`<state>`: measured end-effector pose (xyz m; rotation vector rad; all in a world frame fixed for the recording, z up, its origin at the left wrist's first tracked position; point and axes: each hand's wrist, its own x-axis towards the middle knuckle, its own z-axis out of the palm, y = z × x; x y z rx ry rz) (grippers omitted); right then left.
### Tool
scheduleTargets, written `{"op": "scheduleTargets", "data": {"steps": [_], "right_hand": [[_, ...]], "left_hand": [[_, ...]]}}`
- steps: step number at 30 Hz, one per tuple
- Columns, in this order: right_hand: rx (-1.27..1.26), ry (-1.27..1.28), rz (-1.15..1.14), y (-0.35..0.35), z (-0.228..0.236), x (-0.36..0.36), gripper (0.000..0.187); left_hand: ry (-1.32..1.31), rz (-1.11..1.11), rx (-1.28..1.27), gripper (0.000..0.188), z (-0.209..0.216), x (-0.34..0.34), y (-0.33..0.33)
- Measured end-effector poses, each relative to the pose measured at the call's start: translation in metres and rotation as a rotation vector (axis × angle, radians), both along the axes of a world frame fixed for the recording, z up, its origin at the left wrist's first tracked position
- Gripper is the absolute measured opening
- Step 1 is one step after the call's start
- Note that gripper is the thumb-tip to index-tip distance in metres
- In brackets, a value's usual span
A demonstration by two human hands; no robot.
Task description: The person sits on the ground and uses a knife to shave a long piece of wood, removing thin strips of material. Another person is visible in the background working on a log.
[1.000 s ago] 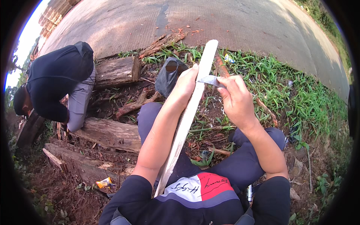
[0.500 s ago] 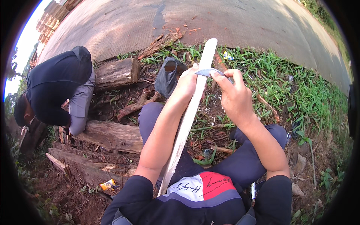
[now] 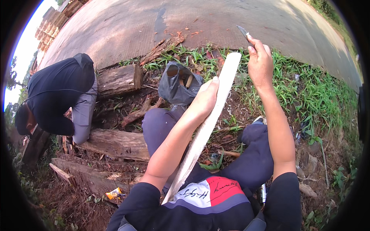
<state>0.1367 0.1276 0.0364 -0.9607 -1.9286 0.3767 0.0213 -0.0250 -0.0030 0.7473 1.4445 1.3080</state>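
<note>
The left hand [image 3: 206, 98] is wrapped round a long, pale wooden slat [image 3: 228, 73]; the right hand [image 3: 261, 65] pinches a small grey metal blade [image 3: 242, 30], best angled shallow, clear of the other hand.

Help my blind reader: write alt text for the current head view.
A person's left-hand grip holds a pale wooden slat; the right-hand grip holds a small blade clear of it. Nearby are grass, logs, a black bag and, at left, another person bent over.
</note>
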Motion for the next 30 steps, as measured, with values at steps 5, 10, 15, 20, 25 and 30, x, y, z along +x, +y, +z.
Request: {"op": "scheduleTargets", "data": {"steps": [5, 10, 15, 20, 25, 30], "right_hand": [[-0.107, 0.09, 0.34, -0.053, 0.005, 0.012, 0.025], [-0.079, -0.023, 0.452, -0.092, -0.009, 0.005, 0.026], [-0.033, -0.034, 0.4, -0.082, -0.006, 0.003, 0.027], [0.013, -0.006, 0.348, -0.074, -0.006, -0.002, 0.027], [-0.053, 0.012, 0.091, -0.015, -0.003, -0.006, 0.025], [-0.131, 0.097, 0.171, -0.016, -0.004, 0.004, 0.025]], "left_hand": [[-0.126, 0.073, -0.093, 0.046, 0.007, -0.036, -0.001], [-0.164, 0.116, -0.075, 0.048, 0.019, -0.05, -0.008], [-0.125, 0.095, -0.031, 0.046, 0.024, -0.043, -0.005], [-0.139, 0.106, -0.048, 0.043, 0.029, -0.038, -0.005], [-0.027, -0.003, 0.029, 0.048, 0.012, -0.013, -0.004], [-0.071, 0.046, -0.001, 0.046, 0.012, -0.03, -0.001]]}}
